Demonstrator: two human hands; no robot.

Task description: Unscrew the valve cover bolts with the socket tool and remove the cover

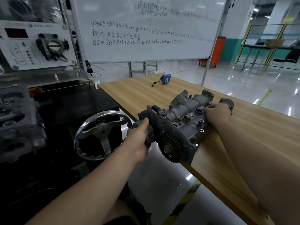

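The grey metal valve cover (186, 114), with a toothed sprocket (170, 146) at its near end, lies on the near-left corner of the wooden table (243, 143), its sprocket end overhanging the edge. My left hand (138, 140) grips the cylindrical part at that near end, thumb on top. My right hand (214, 111) grips the cover's far right side, fingers curled over its edge. No socket tool is in view.
A blue tape measure (165, 79) lies at the table's far end. A chrome handwheel (102, 135) on a dark engine stand sits left of the cover. The cylinder head (19, 124) is at far left. A whiteboard (146, 30) stands behind the table.
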